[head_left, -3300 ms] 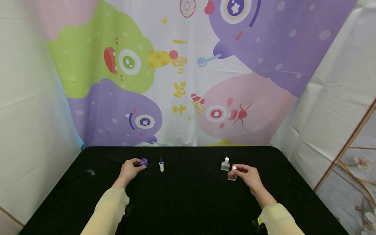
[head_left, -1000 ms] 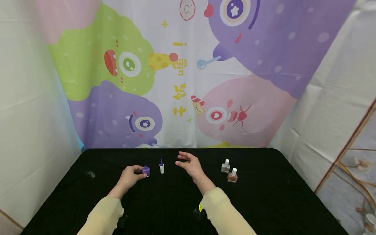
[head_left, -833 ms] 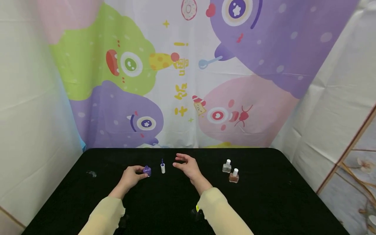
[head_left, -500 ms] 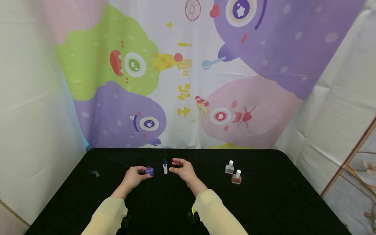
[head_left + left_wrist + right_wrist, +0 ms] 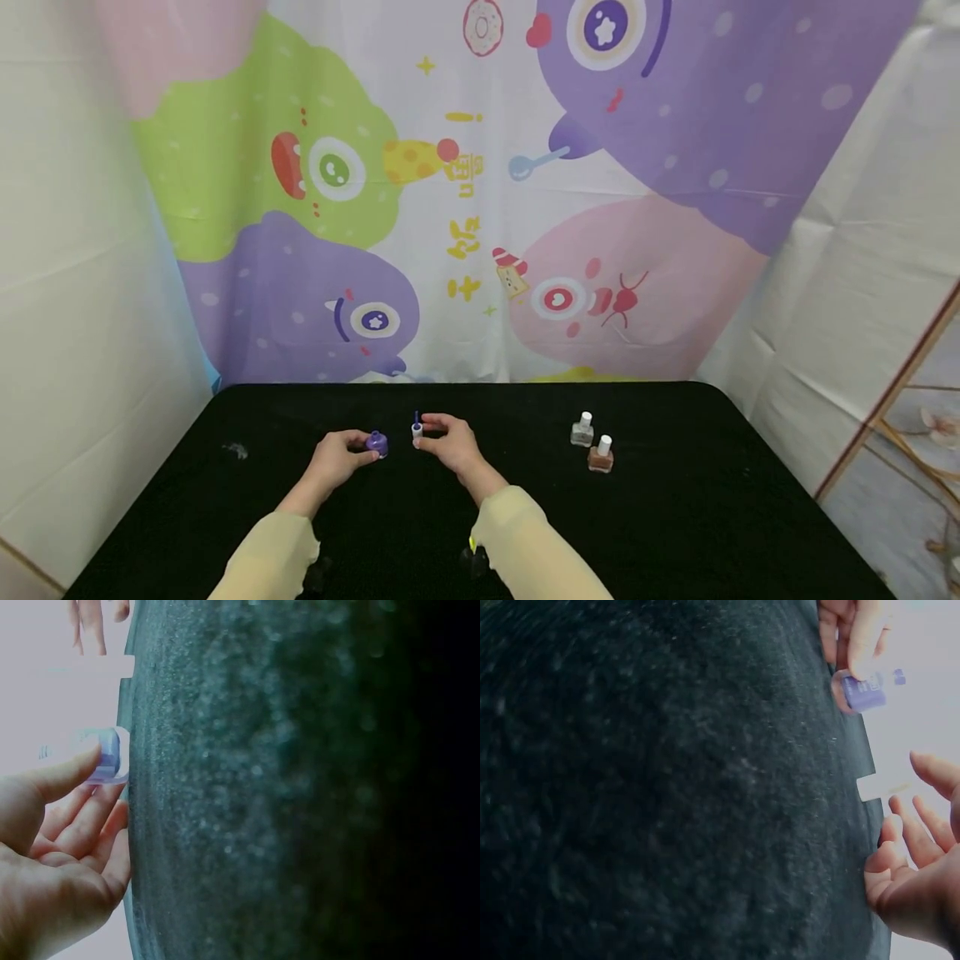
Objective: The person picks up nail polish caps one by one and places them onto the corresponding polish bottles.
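Cap upright on tabletop: my right hand had just reached it, fingers spread, contact unclear; my left hand pinched the purple bottle nearby, putting both, I judged, within reach

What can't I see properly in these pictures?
Writing on the purple bottle: right wrist view, too small and blurred.
Part of that bottle: left wrist view, behind the thumb of the left hand.
Purple brush: right wrist view, lost in glare.
Right hand: right wrist view, cut off by the right edge.
Pale patch: head view, too small to identify.
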`<state>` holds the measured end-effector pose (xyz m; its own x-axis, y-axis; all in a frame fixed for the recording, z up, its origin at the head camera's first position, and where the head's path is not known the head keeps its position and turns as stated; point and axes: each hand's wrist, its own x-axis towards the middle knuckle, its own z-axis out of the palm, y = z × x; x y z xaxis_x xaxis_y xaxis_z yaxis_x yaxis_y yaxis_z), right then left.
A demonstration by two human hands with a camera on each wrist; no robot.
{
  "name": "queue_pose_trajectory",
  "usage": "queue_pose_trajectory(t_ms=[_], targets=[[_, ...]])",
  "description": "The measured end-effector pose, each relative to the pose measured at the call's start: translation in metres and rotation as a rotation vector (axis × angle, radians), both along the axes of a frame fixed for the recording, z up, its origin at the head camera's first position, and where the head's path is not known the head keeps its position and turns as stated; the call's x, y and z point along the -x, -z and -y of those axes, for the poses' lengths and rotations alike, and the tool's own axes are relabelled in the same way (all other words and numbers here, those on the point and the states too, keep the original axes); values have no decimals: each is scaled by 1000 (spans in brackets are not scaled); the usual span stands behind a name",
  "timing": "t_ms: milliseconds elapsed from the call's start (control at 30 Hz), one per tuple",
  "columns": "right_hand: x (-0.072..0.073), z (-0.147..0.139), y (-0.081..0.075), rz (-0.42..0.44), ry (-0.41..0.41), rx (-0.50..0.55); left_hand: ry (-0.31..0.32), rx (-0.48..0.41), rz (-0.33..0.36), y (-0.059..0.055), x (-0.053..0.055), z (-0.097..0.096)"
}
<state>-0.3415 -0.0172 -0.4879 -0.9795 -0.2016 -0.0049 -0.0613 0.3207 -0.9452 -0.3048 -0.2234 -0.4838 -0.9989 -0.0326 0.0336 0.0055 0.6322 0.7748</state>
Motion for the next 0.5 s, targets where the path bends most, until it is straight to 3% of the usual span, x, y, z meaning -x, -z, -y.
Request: queue_pose_trajectory(t_ms=[500], targets=[[2,11,5,-84,10,-104,-13,-16,20,-2,-1,0]])
